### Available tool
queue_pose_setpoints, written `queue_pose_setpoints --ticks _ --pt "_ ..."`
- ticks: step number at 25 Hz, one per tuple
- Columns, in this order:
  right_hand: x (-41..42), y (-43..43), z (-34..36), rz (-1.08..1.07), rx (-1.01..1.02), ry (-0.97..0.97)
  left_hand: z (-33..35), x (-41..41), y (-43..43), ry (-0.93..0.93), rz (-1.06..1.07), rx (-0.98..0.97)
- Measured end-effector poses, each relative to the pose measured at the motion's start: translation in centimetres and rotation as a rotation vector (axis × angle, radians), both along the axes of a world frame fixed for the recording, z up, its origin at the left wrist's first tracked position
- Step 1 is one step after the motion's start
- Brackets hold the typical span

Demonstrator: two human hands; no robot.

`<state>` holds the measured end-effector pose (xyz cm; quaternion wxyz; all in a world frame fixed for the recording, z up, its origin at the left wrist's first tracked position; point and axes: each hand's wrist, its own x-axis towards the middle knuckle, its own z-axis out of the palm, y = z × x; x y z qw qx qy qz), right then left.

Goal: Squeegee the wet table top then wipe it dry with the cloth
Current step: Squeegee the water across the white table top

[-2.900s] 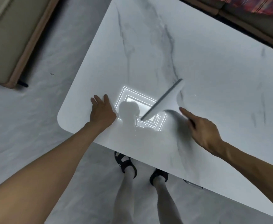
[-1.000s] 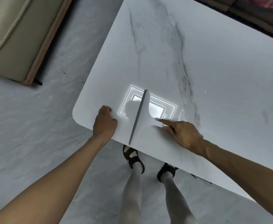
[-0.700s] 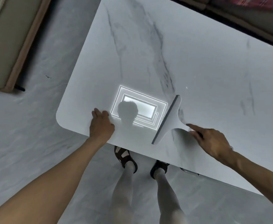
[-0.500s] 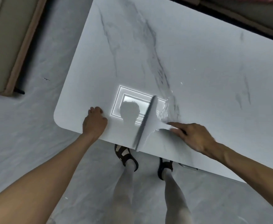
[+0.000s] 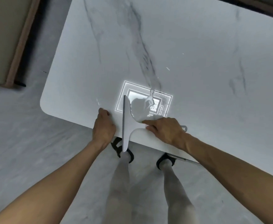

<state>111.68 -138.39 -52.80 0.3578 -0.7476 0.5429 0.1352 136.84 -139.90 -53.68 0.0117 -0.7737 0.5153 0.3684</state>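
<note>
The white marble table top (image 5: 189,54) fills the upper right. A white squeegee (image 5: 126,125) lies across its near edge, blade running front to back, its lower end past the edge. My right hand (image 5: 166,130) grips the squeegee's handle, index finger stretched along it. My left hand (image 5: 104,126) rests on the table's near edge just left of the blade, fingers curled. A thin streak of water (image 5: 149,101) shows in the bright lamp reflection right of the blade. No cloth is in view.
A beige sofa (image 5: 4,39) with a wooden base stands on the grey floor at the left. My legs and black sandals (image 5: 124,152) are below the table's near edge. A dark edge of furniture (image 5: 254,4) runs behind the table.
The squeegee has swept left along the near edge towards my left hand, its blade now almost straight front to back and overhanging the edge. Water trails behind it.
</note>
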Motion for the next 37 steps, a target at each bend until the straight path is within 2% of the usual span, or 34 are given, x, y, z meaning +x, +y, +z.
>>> queue_pose_setpoints --ticks 3,6,9,11,13,16,20,24,27,29,31,33,37 --pt "-8.3 1.0 1.2 -0.031 -0.042 0.062 -0.3 -5.6 1.6 0.044 -0.009 0.017" --pt "-16.3 1.4 2.2 -0.063 -0.061 0.136 -1.8 -9.3 2.1 -0.055 -0.138 0.135" --pt "-21.6 1.5 3.5 -0.107 -0.084 0.189 -2.6 -9.9 1.5 -0.084 -0.136 0.265" --pt "-22.6 1.5 4.1 -0.103 -0.114 0.158 -2.7 -9.3 1.3 -0.075 -0.159 0.296" --pt "-20.8 1.3 4.0 -0.033 -0.123 0.093 -2.5 -8.8 1.2 -0.073 -0.181 0.301" --pt "-13.8 1.4 1.9 0.137 -0.052 0.005 -2.3 -8.6 1.0 -0.070 -0.156 0.281" --pt "-7.9 2.8 -0.4 0.291 0.010 0.000 -2.0 -8.3 1.2 -0.102 -0.148 0.242" --pt "-14.1 3.4 0.3 0.213 -0.043 0.077 -1.7 -8.8 1.1 -0.082 -0.170 0.244" --pt "-20.1 2.8 2.6 0.115 -0.069 0.208 -1.3 -9.1 1.1 -0.075 -0.142 0.235" --pt "-22.4 2.5 4.4 0.053 -0.079 0.287 -0.7 -8.4 1.2 -0.044 -0.067 0.170" --pt "-22.0 2.1 5.5 0.062 -0.110 0.288 -0.1 -6.9 1.6 0.011 0.041 0.056" --pt "-18.4 1.3 5.6 0.133 -0.114 0.189 0.6 -5.2 1.9 0.038 0.157 -0.044" --pt "-3.7 -2.4 3.1 0.356 -0.039 -0.003 1.6 0.2 1.2 -0.038 0.393 -0.122"
